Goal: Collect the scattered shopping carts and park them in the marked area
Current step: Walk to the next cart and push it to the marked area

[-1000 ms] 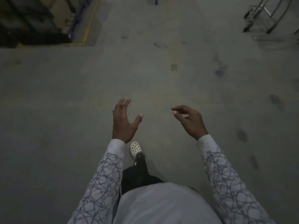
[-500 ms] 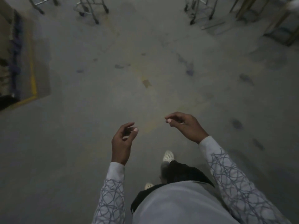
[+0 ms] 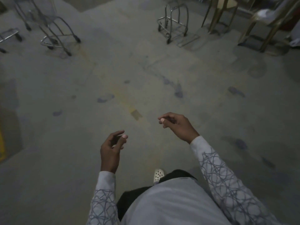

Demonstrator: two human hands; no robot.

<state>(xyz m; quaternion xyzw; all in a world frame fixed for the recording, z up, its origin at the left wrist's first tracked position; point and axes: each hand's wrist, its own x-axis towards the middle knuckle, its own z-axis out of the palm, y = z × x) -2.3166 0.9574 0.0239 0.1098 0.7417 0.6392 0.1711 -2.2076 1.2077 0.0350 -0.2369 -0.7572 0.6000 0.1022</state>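
Metal shopping cart frames stand at the far end of the grey floor: one cart (image 3: 174, 24) ahead at upper centre, another cart (image 3: 55, 32) at upper left, and part of a third cart (image 3: 9, 35) at the left edge. Only their lower frames and wheels show. My left hand (image 3: 112, 147) hangs in front of me with fingers loosely curled, holding nothing. My right hand (image 3: 177, 125) is a little further forward, fingers also loosely curled and empty. Both hands are well short of the carts.
Gold-coloured chair or table legs (image 3: 219, 15) stand at upper right, with a second gold-coloured frame (image 3: 266, 26) beside them. A yellow floor marking (image 3: 2, 143) shows at the left edge. A faded yellow line (image 3: 128, 106) crosses the stained concrete floor. My white shoe (image 3: 158, 174) is below.
The view has swung and moved forward, bringing the carts and gold legs closer into sight. Both hands' fingers have curled in from a spread pose; they still hold nothing.
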